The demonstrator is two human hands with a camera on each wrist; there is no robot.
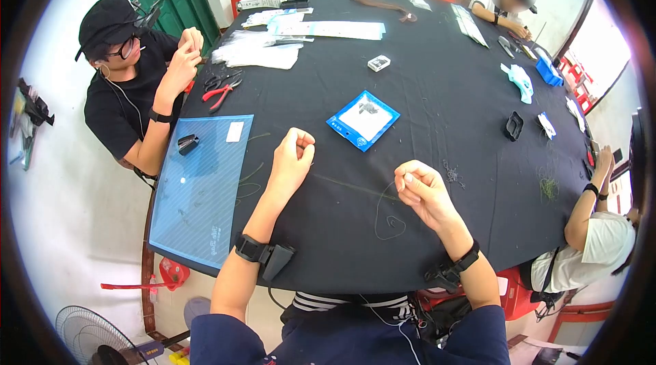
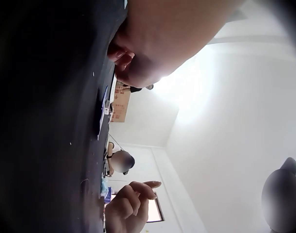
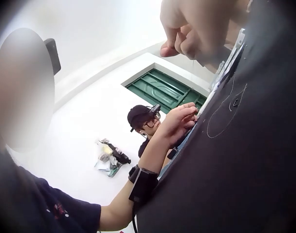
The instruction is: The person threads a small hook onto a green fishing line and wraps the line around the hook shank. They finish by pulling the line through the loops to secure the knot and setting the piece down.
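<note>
Both hands are over the black tablecloth in the head view, a thin greenish thread (image 1: 352, 185) running between them. My left hand (image 1: 292, 163) pinches its left end with curled fingers. Thumb and index finger of my right hand (image 1: 425, 193) pinch the other end, and from there a loose loop hangs down onto the cloth. That loop shows against the black cloth in the right wrist view. A blue-edged packet (image 1: 364, 121) with a white middle and a small dark bundle lies just beyond the hands. The left wrist view hides most of the left fingers.
A blue translucent mat (image 1: 198, 194) with a black stapler (image 1: 187, 144) lies at left. Red-handled pliers (image 1: 222, 94) and plastic sleeves (image 1: 263, 54) lie beyond. Dark thread scraps (image 1: 452, 172) and a black tray (image 1: 514, 126) are at right. Other people sit around the table.
</note>
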